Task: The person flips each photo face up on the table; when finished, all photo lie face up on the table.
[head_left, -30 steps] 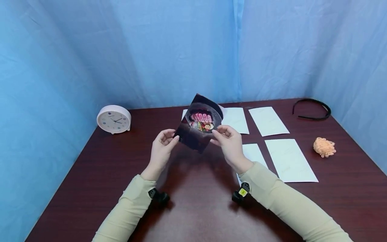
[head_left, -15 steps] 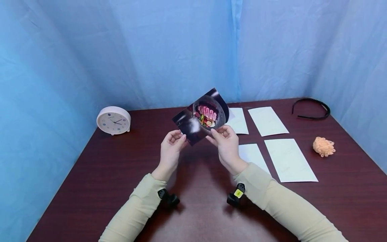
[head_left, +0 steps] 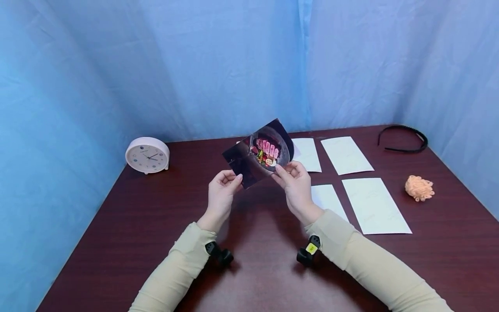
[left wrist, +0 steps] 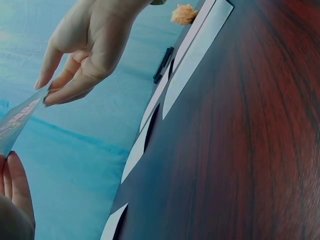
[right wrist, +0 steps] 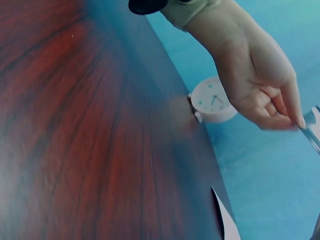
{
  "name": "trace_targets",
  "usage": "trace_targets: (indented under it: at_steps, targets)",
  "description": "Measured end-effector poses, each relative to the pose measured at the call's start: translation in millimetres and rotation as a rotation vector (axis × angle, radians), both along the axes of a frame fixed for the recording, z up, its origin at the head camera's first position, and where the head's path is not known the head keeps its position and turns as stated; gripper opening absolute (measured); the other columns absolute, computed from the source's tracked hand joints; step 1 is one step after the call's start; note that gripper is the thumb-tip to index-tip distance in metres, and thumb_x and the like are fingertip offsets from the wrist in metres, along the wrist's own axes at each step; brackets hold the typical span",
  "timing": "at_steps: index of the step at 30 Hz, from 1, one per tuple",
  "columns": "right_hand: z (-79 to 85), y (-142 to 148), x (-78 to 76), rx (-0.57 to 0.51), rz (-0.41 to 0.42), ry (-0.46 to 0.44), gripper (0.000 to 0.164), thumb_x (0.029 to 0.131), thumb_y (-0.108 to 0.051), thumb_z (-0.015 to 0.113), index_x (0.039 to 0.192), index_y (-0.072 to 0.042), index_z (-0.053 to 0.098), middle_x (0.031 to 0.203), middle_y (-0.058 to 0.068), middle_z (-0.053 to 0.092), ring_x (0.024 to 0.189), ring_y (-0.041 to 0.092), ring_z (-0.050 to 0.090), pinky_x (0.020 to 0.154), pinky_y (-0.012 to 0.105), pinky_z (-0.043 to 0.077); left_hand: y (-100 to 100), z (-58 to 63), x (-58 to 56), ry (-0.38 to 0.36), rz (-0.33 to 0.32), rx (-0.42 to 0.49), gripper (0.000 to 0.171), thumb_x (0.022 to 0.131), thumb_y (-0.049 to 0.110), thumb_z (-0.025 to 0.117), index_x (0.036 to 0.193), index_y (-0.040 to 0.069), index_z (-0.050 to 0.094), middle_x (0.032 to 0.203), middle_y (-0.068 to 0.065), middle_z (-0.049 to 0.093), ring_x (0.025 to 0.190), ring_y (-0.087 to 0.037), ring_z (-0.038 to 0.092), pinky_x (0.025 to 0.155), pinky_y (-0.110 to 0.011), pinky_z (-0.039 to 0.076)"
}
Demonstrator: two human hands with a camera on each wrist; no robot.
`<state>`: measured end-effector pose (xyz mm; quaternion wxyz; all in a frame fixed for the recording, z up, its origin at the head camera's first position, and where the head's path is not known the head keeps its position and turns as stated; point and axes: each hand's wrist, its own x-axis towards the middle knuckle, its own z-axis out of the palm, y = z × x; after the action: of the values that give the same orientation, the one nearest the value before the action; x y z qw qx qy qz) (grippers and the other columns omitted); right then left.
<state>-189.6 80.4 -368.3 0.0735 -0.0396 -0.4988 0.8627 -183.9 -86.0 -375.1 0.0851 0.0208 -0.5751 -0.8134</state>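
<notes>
1. Watching remotely, I find the glossy food photo (head_left: 259, 151) in the air above the desk (head_left: 163, 234), tilted, picture side toward the head camera. It shows sliced pink meat on a dark round plate.
2. My left hand (head_left: 222, 190) pinches the print near its lower corner, thumb in front.
3. My right hand (head_left: 297, 186) pinches the lower edge toward the right corner. The right wrist view agrees: thumb and finger meet on the edge.
4. Right of centre on the desk, four white sheets (head_left: 376, 206) show clearly in two rows, two partly covered by the photo or right arm; a pale sliver shows past the print's left side. Whether the undersides carry pictures, I cannot tell.
5. Progress, my judgement: done, the print is off the desk and under two-handed control. Left, release and set-down; neither has happened. I cannot judge whether the sheets are finished with.
6. Standing apart: round white clock (head_left: 147, 155), black headband (head_left: 405, 151), peach looped yarn ball (head_left: 419, 188).
</notes>
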Motion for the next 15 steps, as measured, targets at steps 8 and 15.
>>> trace_targets:
  at_steps: [8,15]
  targets:
    - [3.7,28,-10.0,0.183,-0.087,0.006,0.026,0.092,-0.001,0.057,0.114,-0.01,0.047,0.088,-0.004,0.052,0.078,0.003,0.057,0.073,0.016,0.05,-18,0.6,-4.1,-0.044,-0.054,-0.211,0.015,0.084,-0.011,0.062,0.082,0.004,0.058,0.068,0.006,0.058,0.06,-0.001,0.058,0.06,-0.017,0.053]
    - [6.3,48,-17.4,0.494,-0.086,0.049,0.037,0.091,-0.002,0.059,0.126,0.0,0.048,0.11,0.008,0.054,0.101,0.014,0.053,0.088,0.017,0.045,-37,-0.9,-7.9,-0.045,-0.133,-0.573,0.013,0.085,-0.002,0.066,0.096,-0.008,0.062,0.077,-0.001,0.059,0.064,-0.003,0.058,0.067,-0.024,0.055]
